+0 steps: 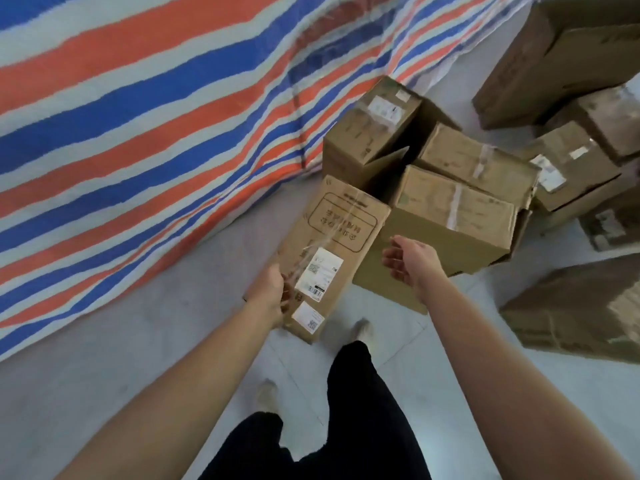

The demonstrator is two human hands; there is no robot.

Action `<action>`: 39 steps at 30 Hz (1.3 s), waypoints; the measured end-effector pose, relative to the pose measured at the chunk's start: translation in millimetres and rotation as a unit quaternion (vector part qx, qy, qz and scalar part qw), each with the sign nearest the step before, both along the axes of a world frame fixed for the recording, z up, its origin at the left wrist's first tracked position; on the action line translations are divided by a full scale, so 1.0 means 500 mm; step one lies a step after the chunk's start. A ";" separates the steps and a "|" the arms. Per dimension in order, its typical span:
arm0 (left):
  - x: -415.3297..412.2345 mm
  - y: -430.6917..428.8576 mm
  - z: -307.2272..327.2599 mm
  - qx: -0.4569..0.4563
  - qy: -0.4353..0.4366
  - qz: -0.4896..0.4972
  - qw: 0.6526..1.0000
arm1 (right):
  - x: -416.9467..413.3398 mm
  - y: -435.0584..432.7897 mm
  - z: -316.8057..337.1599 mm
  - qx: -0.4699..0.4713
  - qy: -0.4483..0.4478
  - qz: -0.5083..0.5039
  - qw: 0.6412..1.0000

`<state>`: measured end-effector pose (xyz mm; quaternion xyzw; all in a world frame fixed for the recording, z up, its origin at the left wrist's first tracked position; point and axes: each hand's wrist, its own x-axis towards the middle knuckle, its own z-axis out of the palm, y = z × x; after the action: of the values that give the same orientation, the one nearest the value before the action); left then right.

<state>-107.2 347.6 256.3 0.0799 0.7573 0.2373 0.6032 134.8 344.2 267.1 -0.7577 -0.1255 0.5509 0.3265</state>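
My black trousers (346,410) are showing below both forearms. My left hand (268,289) is gripping one long carton (332,251) by its left edge; my right hand (412,261) is hovering slack-fingered just beside it. Three taped cartons (453,216) are sitting just behind.

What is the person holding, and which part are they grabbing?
The left hand grips the long cardboard box by its left edge, near the end with the white labels. The right hand is open beside the box, holding nothing.
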 end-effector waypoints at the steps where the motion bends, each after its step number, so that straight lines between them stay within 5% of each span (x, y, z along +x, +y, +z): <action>1: 0.018 0.010 -0.024 -0.025 0.002 0.018 1.000 | 0.019 0.035 -0.027 -0.013 -0.017 0.029 0.999; 4: 0.042 0.049 -0.096 -0.059 0.022 0.080 0.995 | 0.063 0.134 -0.122 -0.022 -0.118 0.156 0.980; 9: 0.025 0.057 -0.276 -0.198 0.199 0.117 0.953 | 0.061 0.270 -0.259 -0.009 -0.234 0.316 0.919; 16: 0.016 -0.002 -0.406 -0.171 0.087 0.222 0.956 | 0.004 0.295 -0.402 -0.060 -0.360 0.476 0.800; 22: -0.023 -0.013 -0.442 -0.125 0.066 0.225 0.964 | -0.025 0.264 -0.418 -0.055 -0.444 0.467 0.763; 35: -0.132 0.005 -0.466 -0.044 0.095 0.219 0.970 | -0.081 0.299 -0.402 -0.130 -0.437 0.438 0.775; 39: -0.165 -0.024 -0.450 -0.037 0.065 0.225 0.971 | -0.058 0.286 -0.380 -0.156 -0.399 0.383 0.818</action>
<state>-189.9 335.6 31.3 -0.0998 0.8013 0.3335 0.4866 105.5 487.2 76.9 -0.8431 -0.4370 0.2928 -0.1121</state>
